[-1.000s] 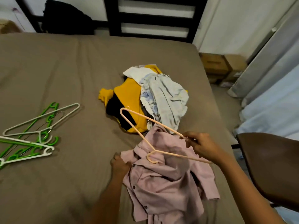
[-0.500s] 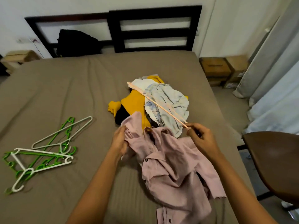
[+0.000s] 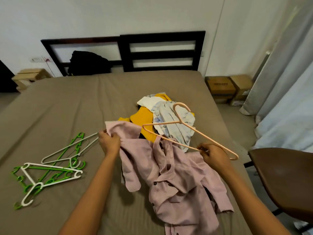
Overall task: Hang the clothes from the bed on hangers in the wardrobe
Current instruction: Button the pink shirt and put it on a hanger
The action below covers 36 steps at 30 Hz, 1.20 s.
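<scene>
Two hands over bed, left hand (image 3: 109, 142) grips pink shirt (image 3: 171, 168), right hand (image 3: 212, 156) pinches pink hanger (image 3: 189, 133)

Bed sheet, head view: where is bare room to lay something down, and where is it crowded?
Bare: the wide strip between headboard and clothes pile, and the far left beyond the spare hangers. Crowded: centre and right, under the pink shirt and pile.
</scene>
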{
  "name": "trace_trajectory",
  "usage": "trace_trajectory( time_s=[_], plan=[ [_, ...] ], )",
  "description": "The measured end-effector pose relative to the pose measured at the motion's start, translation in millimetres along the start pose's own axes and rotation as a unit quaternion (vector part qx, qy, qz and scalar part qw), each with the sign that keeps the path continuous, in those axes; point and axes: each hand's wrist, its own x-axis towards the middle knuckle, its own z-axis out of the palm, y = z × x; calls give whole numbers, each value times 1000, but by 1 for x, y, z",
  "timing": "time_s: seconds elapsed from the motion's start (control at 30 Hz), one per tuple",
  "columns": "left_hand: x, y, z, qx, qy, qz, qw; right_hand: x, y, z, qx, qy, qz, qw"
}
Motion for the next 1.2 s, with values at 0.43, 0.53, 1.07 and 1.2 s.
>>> trace_trajectory(
  time_s=[0.43,0.53,1.07,1.2],
  plan=[
    [-42,-85,67,211,-363,63,906,-6,40,42,-73,-130,32,988],
    [-41,-92,81,191,-389,116,894,-4,46,41,-63,-137,1,989],
    [-20,-116,83,68,-370,112,920,53,56,48,-70,157,-167,971],
    [-5,-127,77,129,-379,141,905,67,30,55,-120,215,-160,956]
  ],
)
